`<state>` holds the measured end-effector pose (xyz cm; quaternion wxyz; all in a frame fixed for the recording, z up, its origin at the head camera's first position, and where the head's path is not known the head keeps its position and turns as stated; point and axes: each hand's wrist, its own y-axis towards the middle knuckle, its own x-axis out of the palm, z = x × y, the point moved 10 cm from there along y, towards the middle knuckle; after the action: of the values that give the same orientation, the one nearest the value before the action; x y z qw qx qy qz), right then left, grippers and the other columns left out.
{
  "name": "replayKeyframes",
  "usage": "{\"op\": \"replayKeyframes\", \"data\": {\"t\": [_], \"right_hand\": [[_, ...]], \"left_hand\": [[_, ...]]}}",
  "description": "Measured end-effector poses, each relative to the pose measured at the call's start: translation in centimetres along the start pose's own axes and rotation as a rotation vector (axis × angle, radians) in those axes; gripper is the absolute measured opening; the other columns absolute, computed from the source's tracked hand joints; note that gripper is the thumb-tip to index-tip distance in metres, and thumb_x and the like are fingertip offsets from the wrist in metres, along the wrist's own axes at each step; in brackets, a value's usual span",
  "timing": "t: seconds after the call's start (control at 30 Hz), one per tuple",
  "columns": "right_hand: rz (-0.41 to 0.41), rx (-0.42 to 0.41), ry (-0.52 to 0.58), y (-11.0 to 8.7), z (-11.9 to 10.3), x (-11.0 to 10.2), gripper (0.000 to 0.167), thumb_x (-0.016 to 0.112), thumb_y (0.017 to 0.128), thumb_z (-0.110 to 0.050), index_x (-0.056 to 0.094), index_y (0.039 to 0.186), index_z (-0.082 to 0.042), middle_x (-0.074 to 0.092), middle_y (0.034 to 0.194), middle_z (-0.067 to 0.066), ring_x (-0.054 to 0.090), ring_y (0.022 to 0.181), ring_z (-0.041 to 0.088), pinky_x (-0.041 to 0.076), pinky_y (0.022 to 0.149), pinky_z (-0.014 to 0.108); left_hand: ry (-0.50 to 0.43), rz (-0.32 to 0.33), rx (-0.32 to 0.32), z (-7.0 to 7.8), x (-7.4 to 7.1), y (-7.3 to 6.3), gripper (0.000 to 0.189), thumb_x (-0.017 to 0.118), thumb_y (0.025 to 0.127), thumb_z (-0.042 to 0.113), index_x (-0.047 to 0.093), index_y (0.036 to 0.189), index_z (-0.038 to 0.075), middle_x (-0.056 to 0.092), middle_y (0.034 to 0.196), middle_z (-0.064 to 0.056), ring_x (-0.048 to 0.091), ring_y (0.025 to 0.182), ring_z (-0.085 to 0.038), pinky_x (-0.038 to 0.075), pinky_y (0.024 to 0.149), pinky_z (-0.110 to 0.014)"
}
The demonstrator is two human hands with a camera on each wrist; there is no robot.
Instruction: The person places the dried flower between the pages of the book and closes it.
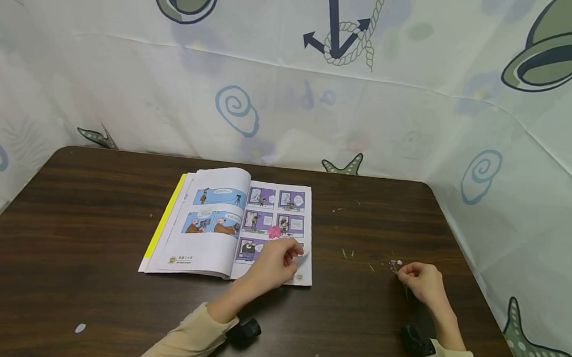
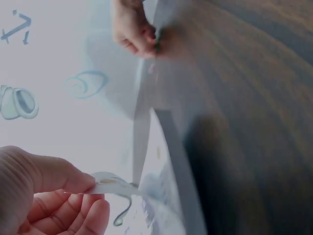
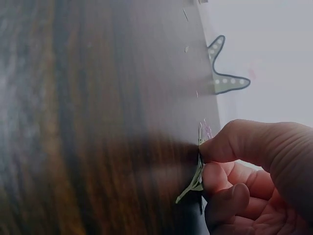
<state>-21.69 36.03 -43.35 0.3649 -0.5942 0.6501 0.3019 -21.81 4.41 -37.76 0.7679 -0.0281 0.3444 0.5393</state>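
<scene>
An open comic book (image 1: 203,250) lies on the table, and a pink flower (image 1: 274,232) rests on its right page. My left hand (image 1: 272,263) is over the lower part of that page. Thumb and fingers pinch a page corner (image 2: 110,182), bent upward in the left wrist view. To the right of the book, my right hand (image 1: 425,283) pinches a small flower sprig between thumb and forefinger. The sprig (image 3: 197,178) has a thin green stem and tiny purplish blossoms; the fingers hide its middle.
Several thin stem bits (image 1: 371,267) are scattered between the book and my right hand. A pale petal (image 1: 80,328) lies at the table's front left. Behind the dark wooden table (image 1: 90,203) hangs a printed cloth (image 1: 280,112). Both wrists carry black cameras.
</scene>
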Motion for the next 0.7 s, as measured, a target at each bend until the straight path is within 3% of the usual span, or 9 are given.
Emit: {"op": "replayKeyframes", "data": {"t": [0.27,0.7], "right_hand": [[-0.007,0.017,0.005,-0.2,0.0,0.0,0.009,0.061,0.078,-0.004,0.064,0.071,0.001,0.055,0.056,0.0,0.045,0.051,0.014,0.037,0.048,0.027],[-0.004,0.002,0.001,-0.2,-0.6,-0.5,0.009,0.06,0.079,-0.004,0.064,0.074,0.002,0.056,0.058,0.001,0.044,0.051,0.013,0.037,0.049,0.026]], "left_hand": [[-0.017,0.071,-0.022,-0.4,-3.0,-0.5,0.017,0.065,0.07,-0.013,0.063,0.082,-0.002,0.058,0.069,-0.005,0.05,0.06,-0.015,0.044,0.055,-0.021],[0.007,0.139,-0.105,-2.2,-7.4,-1.6,0.018,0.067,0.071,-0.011,0.065,0.086,-0.002,0.059,0.071,-0.006,0.052,0.062,-0.014,0.048,0.057,-0.024]]}}
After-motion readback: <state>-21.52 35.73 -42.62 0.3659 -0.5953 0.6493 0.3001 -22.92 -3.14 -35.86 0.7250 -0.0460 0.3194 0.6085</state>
